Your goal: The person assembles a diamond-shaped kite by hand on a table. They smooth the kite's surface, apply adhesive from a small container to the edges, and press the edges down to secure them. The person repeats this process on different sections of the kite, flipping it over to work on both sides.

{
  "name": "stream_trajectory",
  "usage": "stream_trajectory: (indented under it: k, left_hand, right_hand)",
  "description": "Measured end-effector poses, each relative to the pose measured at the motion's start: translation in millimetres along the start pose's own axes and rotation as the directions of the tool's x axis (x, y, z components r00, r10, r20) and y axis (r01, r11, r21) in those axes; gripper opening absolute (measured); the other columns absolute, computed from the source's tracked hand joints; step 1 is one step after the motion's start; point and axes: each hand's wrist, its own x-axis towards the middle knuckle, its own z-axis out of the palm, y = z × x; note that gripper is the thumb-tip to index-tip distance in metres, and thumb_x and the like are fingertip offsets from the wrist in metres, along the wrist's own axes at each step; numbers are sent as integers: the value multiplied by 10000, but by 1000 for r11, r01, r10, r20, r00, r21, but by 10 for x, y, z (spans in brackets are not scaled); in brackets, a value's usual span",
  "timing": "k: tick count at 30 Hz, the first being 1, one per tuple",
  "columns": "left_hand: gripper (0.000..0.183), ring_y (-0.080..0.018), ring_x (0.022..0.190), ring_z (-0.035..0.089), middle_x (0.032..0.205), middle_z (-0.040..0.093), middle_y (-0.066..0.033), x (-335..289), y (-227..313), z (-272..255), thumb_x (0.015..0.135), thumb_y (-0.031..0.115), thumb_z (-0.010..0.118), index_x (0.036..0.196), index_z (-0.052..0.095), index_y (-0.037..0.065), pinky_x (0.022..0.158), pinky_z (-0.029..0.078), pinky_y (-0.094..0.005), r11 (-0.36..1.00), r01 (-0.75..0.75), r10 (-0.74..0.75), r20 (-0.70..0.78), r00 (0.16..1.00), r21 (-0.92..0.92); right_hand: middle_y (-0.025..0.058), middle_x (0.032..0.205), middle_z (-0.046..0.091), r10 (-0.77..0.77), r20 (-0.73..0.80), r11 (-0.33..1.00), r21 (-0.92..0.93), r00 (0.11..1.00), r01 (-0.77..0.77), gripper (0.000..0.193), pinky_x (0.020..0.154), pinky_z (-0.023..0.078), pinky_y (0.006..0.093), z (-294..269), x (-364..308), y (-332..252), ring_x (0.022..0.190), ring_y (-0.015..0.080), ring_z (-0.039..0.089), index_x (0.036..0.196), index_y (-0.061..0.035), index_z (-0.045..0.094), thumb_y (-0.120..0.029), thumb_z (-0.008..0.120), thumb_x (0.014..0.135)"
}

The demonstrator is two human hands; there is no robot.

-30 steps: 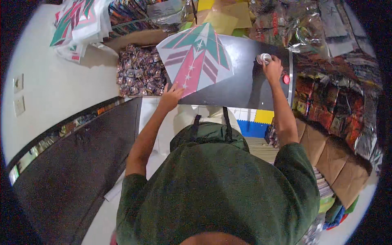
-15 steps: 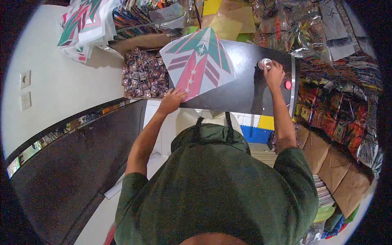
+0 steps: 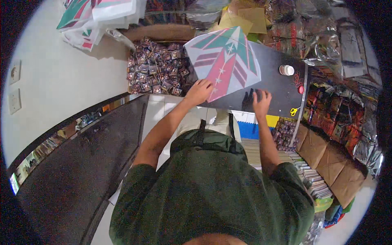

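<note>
On the dark table lies a white kite (image 3: 245, 83) with green, pink and purple stripes and white stars. At its lower left edge, near the pointed tail end, my left hand (image 3: 198, 92) has its fingers closed on the sheet. My right hand (image 3: 262, 101) hovers by the table's front edge, right of the kite; its fingers are bent and apart, and nothing shows in them. Farther back on the right stands a small white jar (image 3: 286, 70), apart from both hands. Red thread (image 3: 299, 80), a round red piece (image 3: 301, 89) and yellow scissors (image 3: 293, 111) lie near the table's right edge.
Left of the kite is a cardboard box (image 3: 163, 32) full of small wrapped packets (image 3: 157, 69). Plastic-wrapped goods (image 3: 326, 106) crowd the right side and back. More kites (image 3: 87, 24) hang at the upper left. An opened carton (image 3: 326, 159) stands at lower right.
My right hand has let go of the white jar and come back toward the front edge. My left hand stays at the kite's lower end. The whole view has shifted, bringing the scissors into sight.
</note>
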Motion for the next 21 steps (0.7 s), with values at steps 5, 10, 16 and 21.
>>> stream_trajectory:
  k: [5,10,16,21]
  left_hand:
    - [516,-263,1481,408,1501,542,-40,26,-233,185,908,218,665,1415,604,145,1196,332,-570,996,-43,40,34,999,81]
    - [589,-227,1487,391,1557,508,2,25,-288,217,935,325,667,1497,553,188,1171,322,-604,980,-103,97,46,994,170]
    - [485,-243,1476,395,1485,534,-1,111,-221,201,959,212,606,1443,581,198,1149,328,-664,984,-64,58,40,998,165]
    - [541,-254,1458,426,1488,535,-23,194,-175,171,938,294,673,1462,567,213,1143,331,-664,973,-55,38,80,996,223]
  right_hand:
    - [227,1299,592,-100,147,992,90,984,88,458,1065,466,479,504,-558,-597,1214,415,568,1337,-50,624,-185,771,925]
    - [202,1302,602,-152,131,988,38,980,149,536,1055,456,510,789,-655,-824,1200,404,581,1383,-60,594,-198,786,902]
    - [179,1293,614,-143,121,988,81,982,134,448,1056,466,499,817,-672,-748,1219,383,582,1291,-91,675,-201,816,881]
    - [170,1294,614,-217,105,972,116,971,204,420,1041,478,514,807,-695,-660,1220,382,589,1268,-138,696,-167,821,869]
